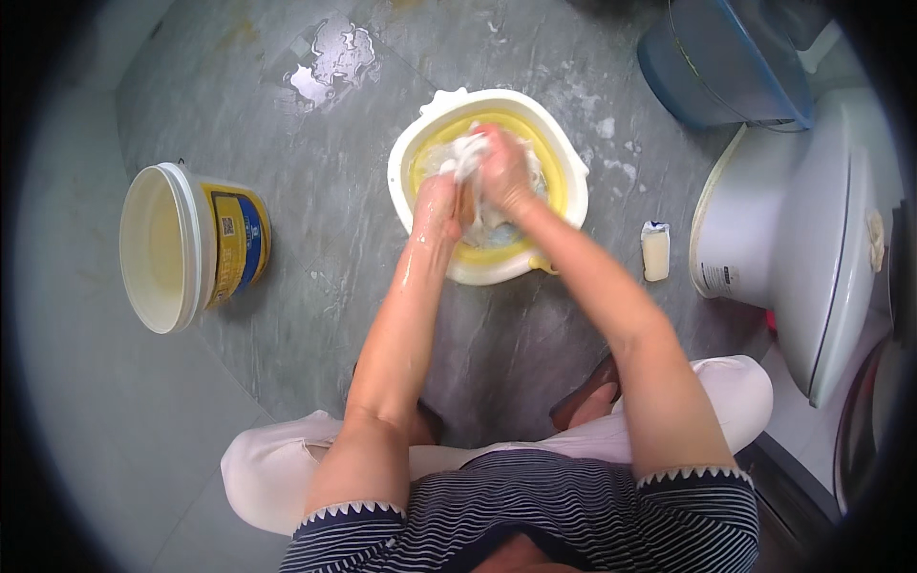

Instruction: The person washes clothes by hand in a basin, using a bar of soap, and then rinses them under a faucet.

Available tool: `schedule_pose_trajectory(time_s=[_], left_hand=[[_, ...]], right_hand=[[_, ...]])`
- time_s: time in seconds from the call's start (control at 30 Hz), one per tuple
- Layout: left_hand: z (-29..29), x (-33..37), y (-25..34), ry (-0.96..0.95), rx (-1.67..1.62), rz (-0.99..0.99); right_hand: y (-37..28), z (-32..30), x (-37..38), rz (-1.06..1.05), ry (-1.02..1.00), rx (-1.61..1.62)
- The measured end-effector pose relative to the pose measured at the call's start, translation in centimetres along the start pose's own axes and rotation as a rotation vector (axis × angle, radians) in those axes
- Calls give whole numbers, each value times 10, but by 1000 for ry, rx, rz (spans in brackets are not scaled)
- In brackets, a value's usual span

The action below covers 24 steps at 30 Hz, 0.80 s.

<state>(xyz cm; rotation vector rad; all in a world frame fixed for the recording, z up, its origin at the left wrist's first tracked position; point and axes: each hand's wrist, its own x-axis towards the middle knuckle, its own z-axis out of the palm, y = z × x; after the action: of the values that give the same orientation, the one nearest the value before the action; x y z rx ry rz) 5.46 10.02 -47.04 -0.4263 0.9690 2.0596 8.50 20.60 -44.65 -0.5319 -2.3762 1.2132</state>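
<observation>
A white wet cloth (466, 157) is bunched between my two hands over the basin, with pale folds hanging down toward the water. My left hand (439, 205), wet and closed, grips it from the lower left. From the right, my right hand (503, 170) is closed round the upper part of the same cloth; its fingers are slightly blurred. Below them stands a basin with a white rim (570, 158) and yellow inner wall, holding some water. What lies under the hands in the basin is partly hidden.
A bar of soap (655, 256) in an opened wrapper lies on the grey floor, right of the basin. A white-lined yellow and blue bucket (234, 239) stands left. A blue bucket (707, 67) and a white toilet (764, 210) are at the right. Water puddles (334, 59) lie at the far left.
</observation>
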Motion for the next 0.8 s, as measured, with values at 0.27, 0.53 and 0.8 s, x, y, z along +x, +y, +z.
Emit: schedule_pose_trajectory(time_s=[0.27,0.53,0.8], left_hand=[[7,-12,-3,97,1832,429],[36,-23,44,-103,1415,566],[59,-39,77,-124,580,247]], right_hand=[[49,-6,-47,-219,-252,-719],[-35,-56,28,-117,-694,-7],[34,-63,1,492,-690,421]])
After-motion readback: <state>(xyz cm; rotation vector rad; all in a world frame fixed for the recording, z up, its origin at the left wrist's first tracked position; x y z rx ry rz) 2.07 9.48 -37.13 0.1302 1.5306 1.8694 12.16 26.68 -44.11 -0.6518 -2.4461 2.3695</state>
